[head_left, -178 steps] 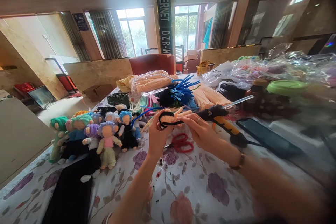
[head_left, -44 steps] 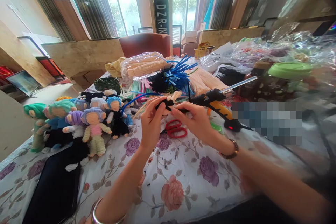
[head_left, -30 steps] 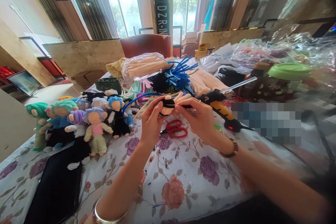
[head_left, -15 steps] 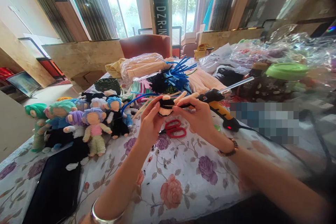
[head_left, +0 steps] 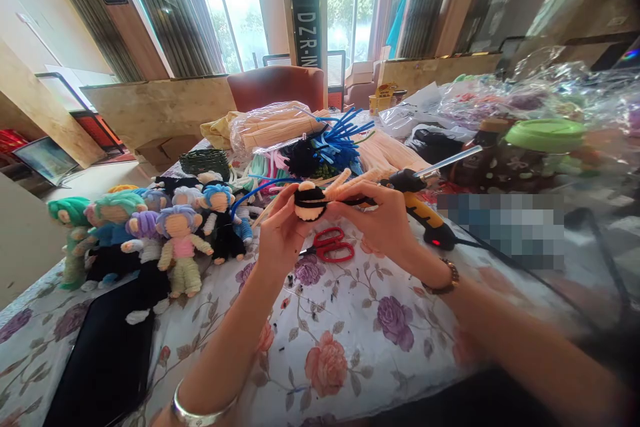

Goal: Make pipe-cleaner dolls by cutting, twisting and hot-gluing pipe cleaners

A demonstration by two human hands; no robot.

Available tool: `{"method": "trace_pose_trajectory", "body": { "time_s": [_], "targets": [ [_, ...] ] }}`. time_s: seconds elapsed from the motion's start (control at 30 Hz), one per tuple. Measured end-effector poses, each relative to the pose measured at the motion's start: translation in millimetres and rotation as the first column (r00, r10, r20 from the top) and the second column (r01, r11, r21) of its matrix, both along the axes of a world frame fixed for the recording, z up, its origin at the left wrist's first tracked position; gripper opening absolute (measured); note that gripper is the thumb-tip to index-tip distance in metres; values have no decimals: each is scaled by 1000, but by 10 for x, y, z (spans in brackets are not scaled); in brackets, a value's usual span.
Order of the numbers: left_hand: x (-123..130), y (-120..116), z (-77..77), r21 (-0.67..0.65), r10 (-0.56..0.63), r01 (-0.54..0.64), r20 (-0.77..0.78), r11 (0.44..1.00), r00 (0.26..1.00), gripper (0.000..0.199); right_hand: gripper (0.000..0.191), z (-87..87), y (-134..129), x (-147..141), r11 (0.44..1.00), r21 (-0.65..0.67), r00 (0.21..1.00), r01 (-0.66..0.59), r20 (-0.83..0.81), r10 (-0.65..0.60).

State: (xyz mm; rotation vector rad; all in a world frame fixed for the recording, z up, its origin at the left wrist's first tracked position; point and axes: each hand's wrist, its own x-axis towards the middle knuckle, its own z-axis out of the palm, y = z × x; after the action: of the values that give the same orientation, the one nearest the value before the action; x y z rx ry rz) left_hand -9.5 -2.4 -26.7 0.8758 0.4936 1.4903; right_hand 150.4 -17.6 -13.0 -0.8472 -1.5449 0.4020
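Between my two hands is a small doll piece [head_left: 311,209], peach-coloured with black fuzzy strips across and around it. The fingers of my left hand [head_left: 280,223] are closed on its left side. My right hand [head_left: 385,213] pinches a black pipe cleaner [head_left: 357,201] that runs to the right from the piece. Peach pipe cleaners [head_left: 341,181] stick up beside the right fingertips. Below the hands, red-handled scissors [head_left: 334,245] lie on the cloth. Just behind my right hand is a black and yellow glue gun [head_left: 423,210] with a clear glue stick and a red light.
Several finished dolls [head_left: 180,247] stand at the left by a black tablet-like slab [head_left: 100,353]. Bundles of blue pipe cleaners [head_left: 345,137] and peach ones [head_left: 280,125] lie at the back. A green-lidded jar [head_left: 545,137] and plastic bags [head_left: 525,90] fill the right. Black scraps dot the flowered cloth [head_left: 350,320].
The doll piece has shifted slightly left and turned, showing more of its lower peach side. My left hand moved left with it; my right hand shifted a little to the right.
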Motion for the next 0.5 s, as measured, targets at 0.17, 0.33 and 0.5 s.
{"method": "trace_pose_trajectory", "body": {
  "time_s": [0.17,0.33,0.5],
  "targets": [
    [-36,26,-32,5,-15,15,-61,1000,998,22,11,48,-24,20,1000,-9,997,24,68,-23],
    [-56,59,-61,10,-28,29,-77,1000,997,25,11,106,-27,59,1000,-13,993,-6,115,7],
    [-67,78,-43,-7,-22,21,-68,1000,997,26,2,136,-20,79,999,18,973,-37,230,32]
  ]
}}
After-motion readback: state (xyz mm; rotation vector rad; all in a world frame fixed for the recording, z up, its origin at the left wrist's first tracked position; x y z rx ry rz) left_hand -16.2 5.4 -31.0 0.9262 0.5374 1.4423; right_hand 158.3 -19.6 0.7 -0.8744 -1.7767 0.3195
